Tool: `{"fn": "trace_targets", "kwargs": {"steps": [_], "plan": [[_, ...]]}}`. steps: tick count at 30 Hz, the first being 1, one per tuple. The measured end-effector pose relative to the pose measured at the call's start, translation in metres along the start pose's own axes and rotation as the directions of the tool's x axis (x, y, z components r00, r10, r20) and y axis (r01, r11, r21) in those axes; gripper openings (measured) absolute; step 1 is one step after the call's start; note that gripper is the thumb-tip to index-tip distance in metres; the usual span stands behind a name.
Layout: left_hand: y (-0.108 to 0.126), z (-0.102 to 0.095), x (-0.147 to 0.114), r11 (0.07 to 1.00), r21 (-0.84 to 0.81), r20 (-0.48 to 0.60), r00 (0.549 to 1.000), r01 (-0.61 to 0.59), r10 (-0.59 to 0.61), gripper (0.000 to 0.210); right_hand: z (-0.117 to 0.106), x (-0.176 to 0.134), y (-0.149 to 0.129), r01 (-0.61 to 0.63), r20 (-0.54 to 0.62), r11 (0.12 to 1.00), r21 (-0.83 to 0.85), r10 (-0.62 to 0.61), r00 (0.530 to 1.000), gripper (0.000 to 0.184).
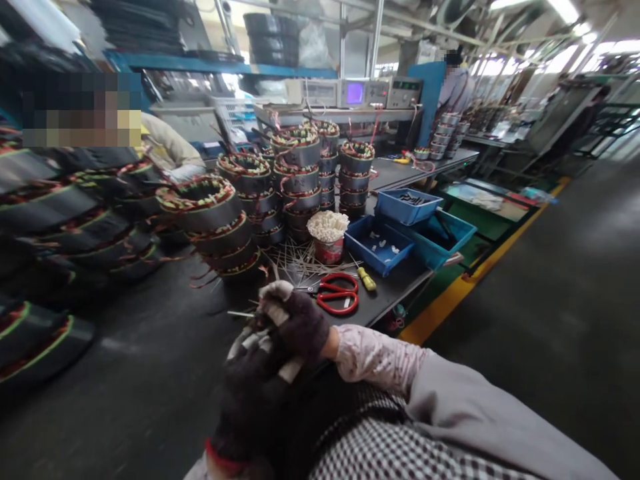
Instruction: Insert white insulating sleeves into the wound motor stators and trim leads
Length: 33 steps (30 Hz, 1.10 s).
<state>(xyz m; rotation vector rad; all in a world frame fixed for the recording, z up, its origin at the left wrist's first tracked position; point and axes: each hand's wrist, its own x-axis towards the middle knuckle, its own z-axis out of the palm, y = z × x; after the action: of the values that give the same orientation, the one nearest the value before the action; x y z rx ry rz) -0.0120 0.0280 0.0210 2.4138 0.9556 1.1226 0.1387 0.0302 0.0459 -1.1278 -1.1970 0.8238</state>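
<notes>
Find thin, straight, pale strip (240, 313) jutting leftward from meeting fingers of dark-gloved, pale-fingertipped right hand (295, 323) and dark-gloved, red-cuffed left hand (250, 390), left of red-handled metal scissors (337, 293) on black worktop (395, 283). Looks very light, fairly stiff, perhaps smooth, liable to bend or snap; best pinched lightly near middle. On both hands, see curled fingers; cannot tell how tightly closed or which has hold. Cannot make out strip's inner end, hidden among fingers. Lose left forearm at bottom edge.
</notes>
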Motion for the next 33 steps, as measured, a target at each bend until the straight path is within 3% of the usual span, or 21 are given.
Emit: {"fn": "trace_targets", "kwargs": {"steps": [2,4,5,7,8,9,10,13,16,18,20,23,25,28,33], "plan": [[0.004,0.0,-0.001,0.998,0.043,-0.038,0.998,0.048,-0.047,0.02,-0.024,-0.013,0.0,0.114,0.032,0.987,-0.114,-0.111,0.993,0.022],[0.008,0.002,-0.001,0.995,0.059,-0.076,0.994,0.076,-0.072,0.016,-0.058,-0.024,-0.003,0.157,0.05,0.919,-0.362,-0.149,0.988,0.031],[0.009,0.003,-0.001,0.995,0.057,-0.086,0.993,0.086,-0.081,0.017,-0.075,-0.026,-0.005,0.12,0.056,0.826,-0.55,-0.107,0.993,0.034],[0.013,0.005,0.001,0.99,0.057,-0.088,0.988,0.131,-0.126,0.018,-0.104,-0.025,-0.01,0.038,0.105,0.485,-0.873,0.113,0.988,0.041],[0.015,0.005,0.002,0.984,0.061,-0.08,0.984,0.167,-0.162,0.019,-0.114,-0.022,-0.012,0.039,0.119,0.319,-0.947,0.235,0.965,0.043],[0.018,0.005,0.003,0.977,0.064,-0.063,0.978,0.204,-0.2,0.02,-0.121,-0.017,-0.013,0.068,0.137,0.206,-0.976,0.341,0.93,0.044],[0.021,0.005,0.005,0.969,0.065,-0.041,0.971,0.24,-0.237,0.021,-0.125,-0.012,-0.014,0.101,0.159,0.157,-0.982,0.412,0.897,0.044],[0.031,0.007,0.01,0.939,0.065,0.006,0.94,0.339,-0.34,0.021,-0.128,0.002,-0.013,0.165,0.232,0.177,-0.97,0.481,0.846,0.046],[0.034,0.006,0.007,0.921,0.067,0.008,0.923,0.384,-0.385,0.019,-0.132,0.005,-0.014,0.263,0.318,0.185,-0.947,0.433,0.843,0.053],[0.031,0.0,-0.001,0.93,0.046,-0.008,0.931,0.364,-0.364,0.016,-0.142,-0.002,-0.017,0.273,0.329,0.195,-0.942,0.382,0.863,0.049],[0.026,-0.008,-0.013,0.95,0.044,-0.073,0.949,0.309,-0.306,0.028,-0.153,-0.015,-0.02,0.224,0.302,0.238,-0.945,0.372,0.878,0.042],[0.013,-0.01,-0.031,0.971,0.114,-0.134,0.972,0.21,-0.195,0.049,-0.161,-0.036,-0.028,0.251,0.374,0.338,-0.907,0.371,0.85,0.04],[0.004,-0.003,-0.04,0.971,0.154,-0.136,0.977,0.182,-0.161,0.052,-0.157,-0.043,-0.038,0.326,0.419,0.294,-0.899,0.357,0.835,0.049],[-0.006,0.012,-0.047,0.968,0.146,-0.163,0.97,0.206,-0.182,0.052,-0.147,-0.039,-0.056,0.448,0.466,0.138,-0.883,0.363,0.807,0.062],[-0.015,0.025,-0.053,0.978,0.137,-0.221,0.967,0.159,-0.126,0.051,-0.129,-0.015,-0.091,0.543,0.499,0.041,-0.839,0.455,0.737,0.042]]}}
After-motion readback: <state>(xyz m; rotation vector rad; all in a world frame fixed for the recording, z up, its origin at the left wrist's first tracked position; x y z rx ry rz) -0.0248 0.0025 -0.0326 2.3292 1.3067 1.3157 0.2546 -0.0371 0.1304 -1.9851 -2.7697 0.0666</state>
